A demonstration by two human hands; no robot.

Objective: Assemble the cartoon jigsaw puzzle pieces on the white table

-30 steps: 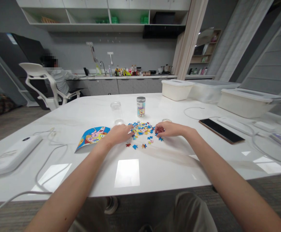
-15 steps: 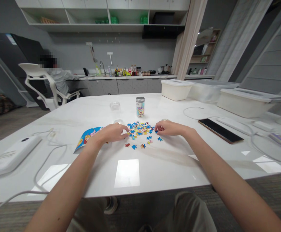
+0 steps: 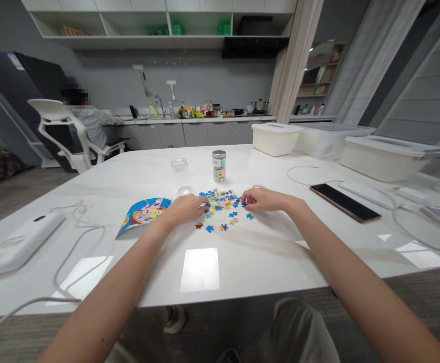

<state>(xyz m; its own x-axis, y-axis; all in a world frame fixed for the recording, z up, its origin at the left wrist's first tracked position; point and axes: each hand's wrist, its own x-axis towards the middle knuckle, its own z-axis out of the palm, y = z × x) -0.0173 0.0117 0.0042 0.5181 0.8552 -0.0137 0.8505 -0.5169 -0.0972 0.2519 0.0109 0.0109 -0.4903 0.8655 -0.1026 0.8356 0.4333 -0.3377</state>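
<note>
A loose heap of small jigsaw puzzle pieces [image 3: 222,201], blue, yellow, red and pink, lies on the white table. At its left edge my left hand [image 3: 188,208] has its fingertips closed on a puzzle piece [image 3: 205,204]. My right hand [image 3: 262,199] rests at the heap's right edge, fingers curled in, with a blue puzzle piece [image 3: 244,204] at the tips. Several single pieces lie nearer me, among them a blue one [image 3: 210,229]. Left of the heap is a curved picture sheet [image 3: 144,214] with cartoon figures, partly behind my left forearm. Behind the heap stands a cartoon-printed can [image 3: 219,167] with a grey lid.
Clear round lids or containers [image 3: 179,164] sit beyond my left hand. A phone [image 3: 344,202], cables and a white charger lie to the right, with lidded white bins [image 3: 276,139] behind. A white power strip [image 3: 19,244] is at left. Someone sits on a white chair [image 3: 59,131] far left.
My left hand has moved right into the heap's edge, and its fingers have closed on a piece. More of the picture sheet shows. My right hand stays almost in place.
</note>
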